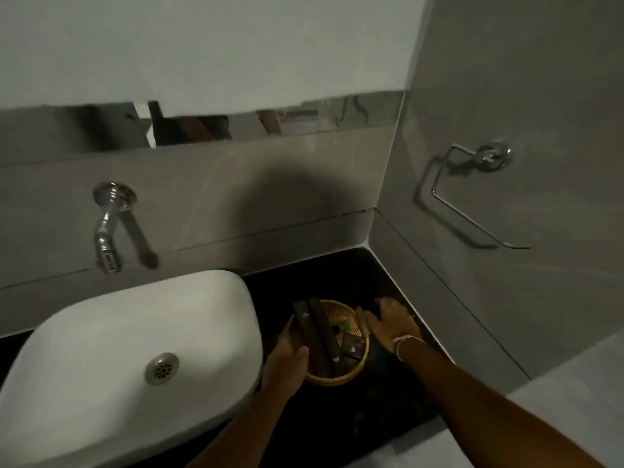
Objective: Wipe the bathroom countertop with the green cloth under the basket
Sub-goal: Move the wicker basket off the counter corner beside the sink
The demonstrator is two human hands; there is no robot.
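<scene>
A round yellow woven basket [332,380] sits on the black countertop [337,275] to the right of the basin. It holds two long dark boxes and a small dark packet. My left hand [287,363] grips its left rim, thumb over the edge. My right hand [393,324] lies just right of the basket, fingers spread and blurred, low over the counter. A small green patch [344,328] shows through the basket's weave; a dull strip [362,318] sits at the rim by my right thumb. I cannot tell whether either is the cloth.
A white vessel basin [135,332] fills the left side, close against the basket. A chrome wall tap [108,231] juts out above it. A metal towel ring [472,197] hangs on the right wall. Grey tiled walls close the counter's back and right corner.
</scene>
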